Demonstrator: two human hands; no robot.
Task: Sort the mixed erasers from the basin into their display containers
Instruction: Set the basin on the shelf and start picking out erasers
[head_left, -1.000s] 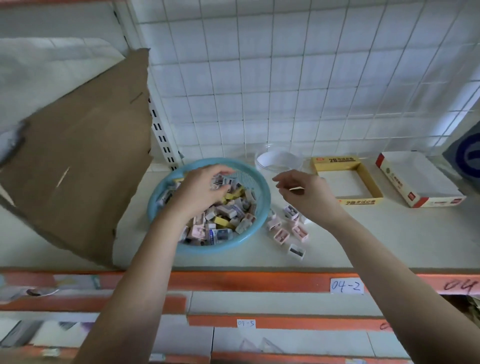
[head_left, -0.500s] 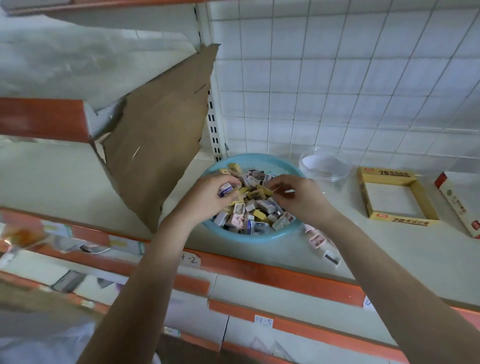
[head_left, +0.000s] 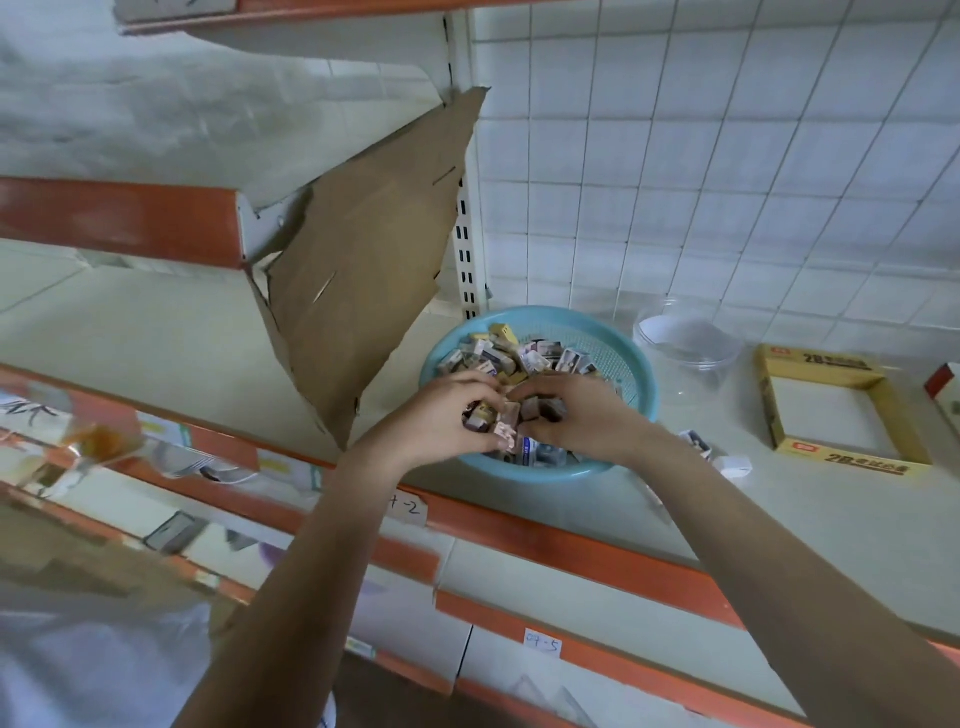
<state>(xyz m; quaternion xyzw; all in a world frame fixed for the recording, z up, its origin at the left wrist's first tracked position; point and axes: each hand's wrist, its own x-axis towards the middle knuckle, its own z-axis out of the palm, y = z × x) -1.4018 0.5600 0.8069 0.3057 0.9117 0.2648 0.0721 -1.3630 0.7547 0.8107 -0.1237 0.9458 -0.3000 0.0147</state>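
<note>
Right hand (head_left: 576, 415) was out at 3 o'clock of the basin (head_left: 647, 395) a second ago. Now it's back in, meeting left hand (head_left: 441, 415) at the basin's 6 o'clock side. Hands together, both sets of fingers curled on small clumps of erasers (head_left: 524, 353). Likely a fresh picking round. Pile still big; yellow box (head_left: 852, 464) at 3 o'clock shows none inside, clear tub (head_left: 685, 353) at 1 o'clock unclear.
</note>
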